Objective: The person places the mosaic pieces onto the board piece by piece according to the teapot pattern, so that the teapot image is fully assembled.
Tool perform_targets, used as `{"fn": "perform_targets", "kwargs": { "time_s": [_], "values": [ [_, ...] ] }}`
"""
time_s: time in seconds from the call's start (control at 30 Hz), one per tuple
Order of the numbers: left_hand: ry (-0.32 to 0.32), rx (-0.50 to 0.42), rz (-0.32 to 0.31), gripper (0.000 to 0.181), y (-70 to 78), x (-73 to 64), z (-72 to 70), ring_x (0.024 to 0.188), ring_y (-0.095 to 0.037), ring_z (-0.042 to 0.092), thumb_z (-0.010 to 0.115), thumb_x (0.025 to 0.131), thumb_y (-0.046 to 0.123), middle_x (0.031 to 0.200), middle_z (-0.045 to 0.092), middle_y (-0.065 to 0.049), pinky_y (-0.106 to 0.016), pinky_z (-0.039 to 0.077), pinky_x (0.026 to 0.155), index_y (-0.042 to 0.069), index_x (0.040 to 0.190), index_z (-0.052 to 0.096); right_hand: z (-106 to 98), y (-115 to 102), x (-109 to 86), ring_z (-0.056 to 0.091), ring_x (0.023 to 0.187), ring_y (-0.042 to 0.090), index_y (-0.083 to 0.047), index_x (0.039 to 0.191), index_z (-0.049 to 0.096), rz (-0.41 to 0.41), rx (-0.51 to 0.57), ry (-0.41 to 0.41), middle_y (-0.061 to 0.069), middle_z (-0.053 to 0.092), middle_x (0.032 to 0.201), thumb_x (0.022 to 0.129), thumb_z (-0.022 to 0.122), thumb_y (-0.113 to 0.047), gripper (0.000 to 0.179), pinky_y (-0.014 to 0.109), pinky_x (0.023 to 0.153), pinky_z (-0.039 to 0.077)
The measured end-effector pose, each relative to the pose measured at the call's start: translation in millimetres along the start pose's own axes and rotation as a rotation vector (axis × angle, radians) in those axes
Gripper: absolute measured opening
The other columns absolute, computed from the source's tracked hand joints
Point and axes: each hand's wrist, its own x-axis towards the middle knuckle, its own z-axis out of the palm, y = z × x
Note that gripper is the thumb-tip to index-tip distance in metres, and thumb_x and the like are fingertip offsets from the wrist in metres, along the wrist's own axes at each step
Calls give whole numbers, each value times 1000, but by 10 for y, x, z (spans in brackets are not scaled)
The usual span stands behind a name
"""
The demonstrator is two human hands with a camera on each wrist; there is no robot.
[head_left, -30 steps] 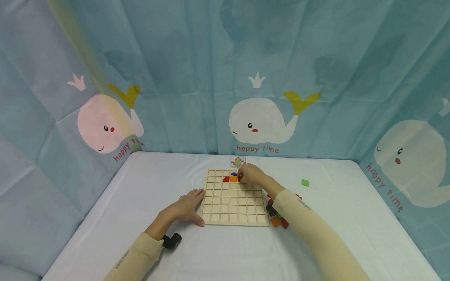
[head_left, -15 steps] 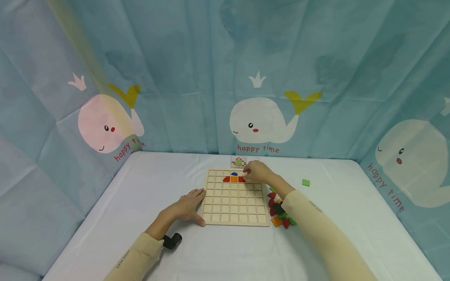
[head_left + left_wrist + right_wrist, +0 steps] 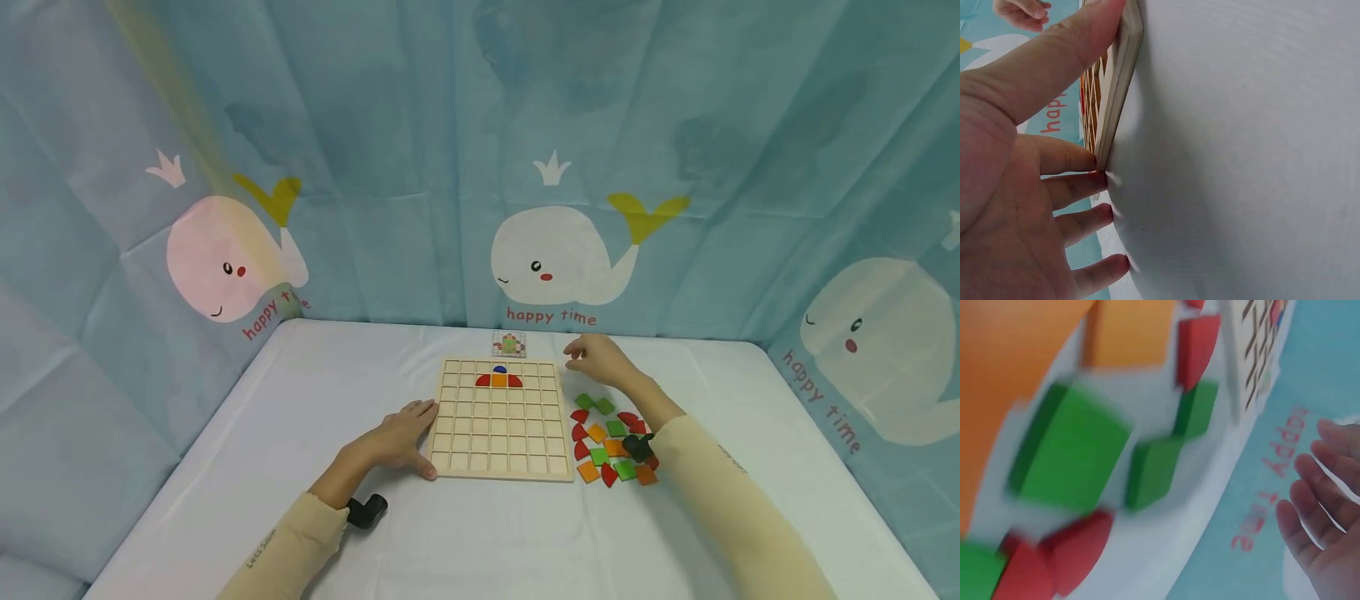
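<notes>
A wooden grid board (image 3: 498, 433) lies on the white table. Near its far edge, a blue half-circle tile (image 3: 499, 369) sits above an orange square tile (image 3: 499, 381), with a red quarter-circle tile (image 3: 483, 381) on the left and another red quarter-circle tile (image 3: 515, 382) on the right. My left hand (image 3: 399, 437) rests along the board's left side, fingers extended, thumb at the near corner; the left wrist view shows fingertips (image 3: 1100, 164) at the edge. My right hand (image 3: 602, 360), loosely bent and holding nothing, hovers right of the board's far corner, also seen as a hand (image 3: 1329, 494) in its wrist view.
Loose red, orange and green tiles (image 3: 616, 428) lie spread to the right of the board, partly under the right forearm. A small pattern card (image 3: 509, 343) lies behind the board. Black wrist cameras (image 3: 367, 511) are worn on both arms. A blue whale-print curtain (image 3: 375, 208) surrounds the table.
My right hand has let go of the right red quarter-circle tile in the grid and moved right, off the board. Its arm now covers the lone green tile. The left hand stays put.
</notes>
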Motion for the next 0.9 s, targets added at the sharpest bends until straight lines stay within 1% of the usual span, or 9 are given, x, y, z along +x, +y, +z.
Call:
{"fn": "perform_targets", "kwargs": {
  "time_s": [0.13,0.27,0.37,0.5,0.7,0.77,0.9],
  "values": [
    [-3,0,-2,111,6,-1,-12,149,-40,20,88,67,39,160,26,-20,-64,24,115,-2,151,28,-72,183,-96,57,86,25,3,114,69,67,17,31,14,67,97,91,66,-15,30,37,74,52],
    [-8,3,-4,111,7,-6,-30,149,-41,19,87,68,39,160,25,-20,-65,24,114,-2,151,27,-125,347,-205,57,87,26,3,116,68,131,40,43,15,66,100,91,65,-16,31,38,75,53],
    [-14,5,-7,111,12,-9,-37,149,-41,18,87,68,39,160,24,-20,-65,23,114,-2,152,27,-157,469,-282,57,89,26,2,117,68,185,38,30,15,66,102,91,65,-18,33,38,77,54],
    [-15,5,-12,111,7,2,-20,149,-40,19,88,67,39,160,24,-20,-64,24,114,-2,152,27,-200,637,-374,57,90,28,3,118,67,224,19,-1,18,66,105,92,64,-20,35,39,77,55],
    [-18,4,-20,112,12,13,-1,150,-39,19,87,68,40,161,24,-19,-62,25,115,-1,152,27,-270,835,-524,58,89,31,6,116,66,249,-11,-24,23,65,106,91,64,-19,35,43,79,55],
    [-20,0,-22,112,15,15,0,150,-39,19,88,67,39,160,24,-19,-62,25,115,-1,152,27,-281,891,-569,59,91,31,7,115,66,273,-15,-27,24,64,108,90,64,-18,35,45,80,55],
    [-19,1,-24,112,14,16,-5,149,-39,18,88,67,39,160,24,-19,-63,24,115,-1,152,27,-278,985,-636,60,97,37,9,116,64,318,-18,-60,28,63,112,87,66,-15,38,50,84,53]
  ]
}}
